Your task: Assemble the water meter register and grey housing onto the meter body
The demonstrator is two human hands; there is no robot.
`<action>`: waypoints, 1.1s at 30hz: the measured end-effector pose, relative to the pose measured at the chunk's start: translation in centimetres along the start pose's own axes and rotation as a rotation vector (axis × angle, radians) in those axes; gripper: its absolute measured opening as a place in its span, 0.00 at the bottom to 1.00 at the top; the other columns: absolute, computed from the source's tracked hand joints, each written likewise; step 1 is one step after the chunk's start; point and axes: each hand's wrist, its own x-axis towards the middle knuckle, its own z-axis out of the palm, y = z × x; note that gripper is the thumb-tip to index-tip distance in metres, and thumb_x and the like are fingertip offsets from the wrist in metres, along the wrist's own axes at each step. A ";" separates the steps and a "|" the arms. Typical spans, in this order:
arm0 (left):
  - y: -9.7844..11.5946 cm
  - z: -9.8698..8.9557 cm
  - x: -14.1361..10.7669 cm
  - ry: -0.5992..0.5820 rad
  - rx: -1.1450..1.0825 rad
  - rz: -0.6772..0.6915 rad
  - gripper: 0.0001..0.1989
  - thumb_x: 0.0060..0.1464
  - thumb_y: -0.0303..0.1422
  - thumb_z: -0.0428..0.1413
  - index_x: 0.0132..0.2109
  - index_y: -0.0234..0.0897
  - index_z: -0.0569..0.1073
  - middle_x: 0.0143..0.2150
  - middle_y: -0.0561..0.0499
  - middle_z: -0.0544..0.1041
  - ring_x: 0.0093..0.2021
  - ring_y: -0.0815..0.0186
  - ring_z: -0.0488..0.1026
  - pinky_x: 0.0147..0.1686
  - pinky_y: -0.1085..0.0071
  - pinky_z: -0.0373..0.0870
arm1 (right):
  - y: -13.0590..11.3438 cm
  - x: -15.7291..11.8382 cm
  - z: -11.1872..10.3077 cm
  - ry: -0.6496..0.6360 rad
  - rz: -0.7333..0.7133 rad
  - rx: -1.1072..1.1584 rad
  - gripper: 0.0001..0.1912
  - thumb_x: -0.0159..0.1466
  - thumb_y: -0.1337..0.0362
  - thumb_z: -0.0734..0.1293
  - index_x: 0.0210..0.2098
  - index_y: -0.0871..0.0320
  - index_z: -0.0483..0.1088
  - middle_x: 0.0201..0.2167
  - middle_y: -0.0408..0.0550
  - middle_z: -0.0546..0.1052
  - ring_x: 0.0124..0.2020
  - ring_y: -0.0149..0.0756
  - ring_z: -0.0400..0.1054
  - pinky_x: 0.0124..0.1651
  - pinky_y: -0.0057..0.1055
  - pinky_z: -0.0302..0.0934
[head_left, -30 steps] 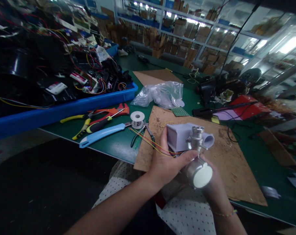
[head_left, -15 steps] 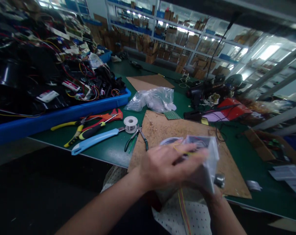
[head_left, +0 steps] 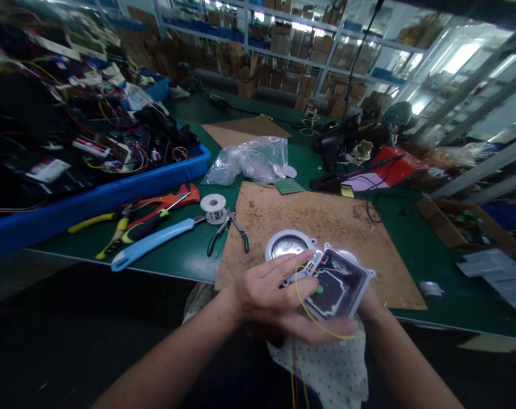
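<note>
A grey plastic housing (head_left: 341,287) with an open box-like side is tilted toward me above the brown board. A round ring-shaped part (head_left: 287,245) adjoins it on the left, and a yellow wire (head_left: 303,298) loops out across my fingers. My left hand (head_left: 279,289) grips the housing's left side, fingers at its upper left edge and thumb along the lower edge. My right hand (head_left: 369,301) supports it from behind on the right; its fingers are hidden by the housing. Yellow and red wires (head_left: 296,375) hang below.
Left of the board (head_left: 258,216) lie green-handled pliers (head_left: 240,230), a wire spool (head_left: 214,207), a light-blue-handled tool (head_left: 155,244) and other pliers. A blue bin (head_left: 155,184) holds wired parts. Behind are a plastic bag (head_left: 249,162) and a green circuit board (head_left: 288,186).
The housing has turned so its open inside faces me, and the ring-shaped part shows more fully. My left hand has shifted slightly left and down. The camera view has shifted too.
</note>
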 end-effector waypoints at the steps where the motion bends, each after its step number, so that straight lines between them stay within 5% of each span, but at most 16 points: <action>1: 0.0 0.1 0.4 -0.008 0.115 0.153 0.29 0.48 0.46 0.69 0.57 0.60 0.73 0.47 0.56 0.74 0.59 0.54 0.76 0.58 0.62 0.76 | 0.1 -0.1 -0.6 -0.014 -0.013 -0.015 0.16 0.70 0.53 0.67 0.41 0.61 0.76 0.36 0.48 0.79 0.36 0.36 0.74 0.43 0.36 0.73; 5: -0.2 -0.2 1.9 -0.150 0.375 0.439 0.30 0.55 0.48 0.64 0.64 0.64 0.67 0.52 0.53 0.68 0.64 0.50 0.71 0.58 0.61 0.75 | -0.3 -1.0 -3.4 -0.026 -0.052 -0.065 0.10 0.64 0.59 0.71 0.43 0.55 0.81 0.41 0.49 0.82 0.43 0.44 0.77 0.50 0.40 0.72; 8: -0.2 -0.3 2.8 -0.278 0.448 0.489 0.30 0.60 0.45 0.62 0.66 0.63 0.64 0.54 0.52 0.71 0.63 0.52 0.73 0.56 0.63 0.76 | -1.5 -2.2 -5.6 0.082 -0.045 -0.134 0.20 0.65 0.63 0.70 0.57 0.51 0.75 0.54 0.47 0.79 0.54 0.43 0.75 0.58 0.41 0.69; 13: -0.2 0.1 3.2 -0.366 0.453 0.484 0.30 0.61 0.38 0.62 0.67 0.54 0.62 0.56 0.48 0.76 0.64 0.52 0.71 0.58 0.61 0.75 | -4.9 -4.0 -8.2 0.348 0.016 -0.039 0.18 0.68 0.59 0.70 0.57 0.48 0.74 0.52 0.44 0.80 0.47 0.34 0.78 0.51 0.30 0.73; 19: 0.2 0.0 2.8 -0.328 0.386 0.387 0.10 0.60 0.26 0.60 0.48 0.39 0.70 0.57 0.46 0.79 0.64 0.60 0.72 0.64 0.60 0.68 | -8.0 -3.2 -10.0 0.061 -0.241 -0.233 0.13 0.68 0.59 0.71 0.52 0.49 0.76 0.50 0.41 0.78 0.53 0.32 0.72 0.56 0.30 0.68; 26: 0.9 0.2 2.9 -0.245 0.442 0.272 0.17 0.57 0.26 0.63 0.50 0.47 0.71 0.53 0.48 0.79 0.55 0.65 0.77 0.58 0.63 0.70 | -9.8 -0.8 -10.7 -0.170 -0.354 -0.599 0.11 0.67 0.56 0.69 0.46 0.53 0.76 0.48 0.49 0.72 0.51 0.45 0.67 0.52 0.47 0.66; 33: 1.9 0.5 3.6 -0.317 0.440 0.153 0.11 0.62 0.28 0.57 0.48 0.49 0.74 0.57 0.47 0.79 0.48 0.62 0.78 0.52 0.61 0.69 | -10.3 -0.5 -10.5 -0.299 -0.297 -0.574 0.11 0.73 0.58 0.61 0.42 0.55 0.72 0.48 0.49 0.69 0.45 0.40 0.68 0.49 0.41 0.65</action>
